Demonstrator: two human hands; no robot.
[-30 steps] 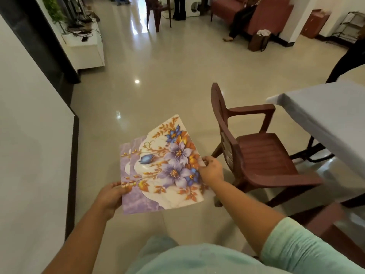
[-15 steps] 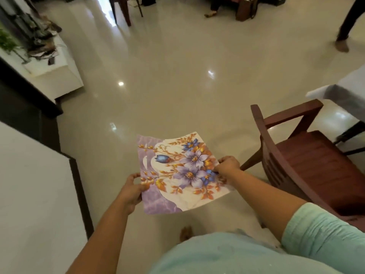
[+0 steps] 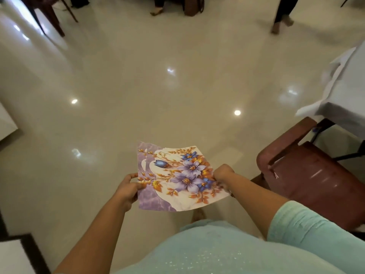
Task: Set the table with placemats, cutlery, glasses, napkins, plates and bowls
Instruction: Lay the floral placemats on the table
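1. we see floral placemats [image 3: 177, 178], at least two stacked with a purple edge of the lower one showing at 9 o'clock, held flat in the air above the floor, just below the middle of the view.
2. the left hand [image 3: 128, 189] grips the mats' 9 o'clock edge, fingers curled under and thumb on top.
3. the right hand [image 3: 223, 174] pinches the 3 o'clock edge, fingers curled tight around it.
4. under the mats lies a glossy cream tiled floor [image 3: 158, 86] with ceiling lights mirrored in it as bright spots.
5. at 3 o'clock stands a dark red plastic armchair [image 3: 308, 175], near the right forearm.
6. beyond it, at 2 o'clock, we see the corner of a table under a pale cloth [image 3: 343, 95].
7. at 12 and 1 o'clock, well apart, other people's feet show; at 11 o'clock, the legs of another chair [image 3: 49, 18].
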